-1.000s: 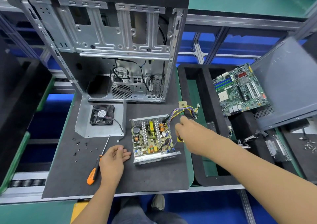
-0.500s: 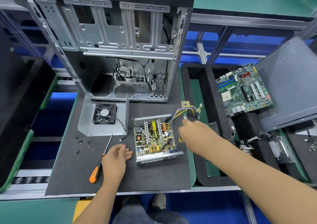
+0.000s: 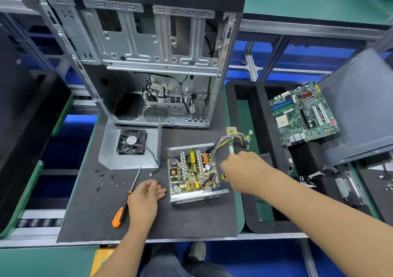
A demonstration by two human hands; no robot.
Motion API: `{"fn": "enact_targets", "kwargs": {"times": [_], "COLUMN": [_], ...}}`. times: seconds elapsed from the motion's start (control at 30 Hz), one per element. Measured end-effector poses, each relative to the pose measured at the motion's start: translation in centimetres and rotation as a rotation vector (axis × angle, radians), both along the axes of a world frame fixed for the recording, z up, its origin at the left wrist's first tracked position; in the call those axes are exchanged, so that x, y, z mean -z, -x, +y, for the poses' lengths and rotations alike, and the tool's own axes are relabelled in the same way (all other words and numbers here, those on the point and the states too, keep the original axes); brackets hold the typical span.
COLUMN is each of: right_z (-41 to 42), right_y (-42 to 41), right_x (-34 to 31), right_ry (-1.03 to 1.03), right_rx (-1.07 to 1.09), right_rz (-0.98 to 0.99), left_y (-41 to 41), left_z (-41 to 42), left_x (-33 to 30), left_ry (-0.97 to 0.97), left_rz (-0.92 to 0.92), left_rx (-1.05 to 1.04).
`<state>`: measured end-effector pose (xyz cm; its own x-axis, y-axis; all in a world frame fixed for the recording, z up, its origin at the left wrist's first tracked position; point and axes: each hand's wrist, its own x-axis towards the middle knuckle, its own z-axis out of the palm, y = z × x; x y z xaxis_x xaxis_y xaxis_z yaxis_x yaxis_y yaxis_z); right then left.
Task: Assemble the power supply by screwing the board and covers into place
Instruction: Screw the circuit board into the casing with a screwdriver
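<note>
Head view looks down on a dark mat where the open power supply sits, its circuit board exposed inside a shallow metal tray, a bundle of coloured wires trailing off its far right corner. The left hand rests on the mat just left of the supply, fingers loosely relaxed and holding nothing — the orange-handled screwdriver lies right beside it, shaft pointing away from the person. The right hand hovers at the supply's right edge, fingers curled around something with a small yellow part showing beneath the palm; what it is cannot be told. Small black screws are scattered on the mat to the left. Behind them lies the metal cover with a black fan, and beyond that stands an open computer case. To the right, a green motherboard leans in a black tray — well apart from the supply.
</note>
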<state>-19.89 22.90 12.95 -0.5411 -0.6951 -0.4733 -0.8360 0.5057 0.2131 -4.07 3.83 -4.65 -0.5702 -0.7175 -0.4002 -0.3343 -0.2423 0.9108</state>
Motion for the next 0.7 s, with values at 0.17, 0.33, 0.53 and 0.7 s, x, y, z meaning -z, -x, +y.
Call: {"fn": "enact_targets", "kwargs": {"times": [0.17, 0.33, 0.53, 0.7], "right_z": [-1.2, -1.4, 1.3, 6.0], "right_y": [0.2, -0.1, 0.1, 2.0], "right_x": [0.2, 0.3, 0.0, -0.3], "right_ry": [0.009, 0.005, 0.025, 0.215], "right_rx": [0.103, 0.329, 0.434, 0.705], "right_rz": [-0.029, -0.083, -0.095, -0.051], "left_y": [-0.1, -0.1, -0.1, 0.2], "left_z": [0.0, 0.1, -0.1, -0.4], "left_x": [-0.1, -0.4, -1.1, -2.2], "left_ry": [-0.001, -0.015, -0.098, -0.136], "left_rz": [-0.014, -0.018, -0.03, -0.029], "left_rx": [0.005, 0.006, -0.007, 0.006]}}
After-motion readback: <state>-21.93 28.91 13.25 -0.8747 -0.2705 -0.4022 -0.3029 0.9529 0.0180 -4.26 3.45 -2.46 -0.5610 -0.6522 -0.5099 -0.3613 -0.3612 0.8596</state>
